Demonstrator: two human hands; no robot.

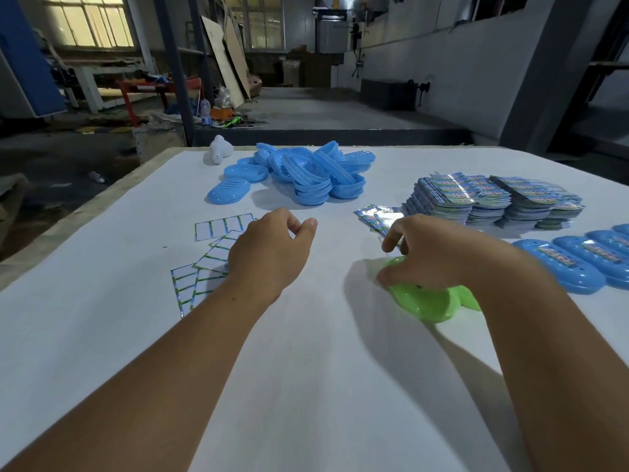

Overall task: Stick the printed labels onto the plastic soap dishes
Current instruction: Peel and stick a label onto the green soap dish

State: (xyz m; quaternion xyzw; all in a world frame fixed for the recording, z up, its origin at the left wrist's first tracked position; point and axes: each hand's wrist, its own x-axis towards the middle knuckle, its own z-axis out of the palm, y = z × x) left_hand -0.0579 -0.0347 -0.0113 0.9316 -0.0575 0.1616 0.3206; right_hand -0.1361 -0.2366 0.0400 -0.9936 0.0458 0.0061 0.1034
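Observation:
A green soap dish (427, 303) lies on the white table (102, 335) at centre right. My right hand (425, 253) is over its far end with curled fingers touching it; what the fingertips hold is hidden. Hovering above the table's middle, my left hand (269, 250) has loosely curled fingers and holds nothing. Just beyond the right hand lie a few shiny printed labels (374, 214). Behind them sit big stacks of labels (493, 199).
A heap of blue soap dishes (306, 175) sits at the far centre. Labelled blue dishes (578, 264) line the right edge. Used white backing sheets (211, 250) are scattered by my left hand. A small white object (219, 151) stands at the far edge.

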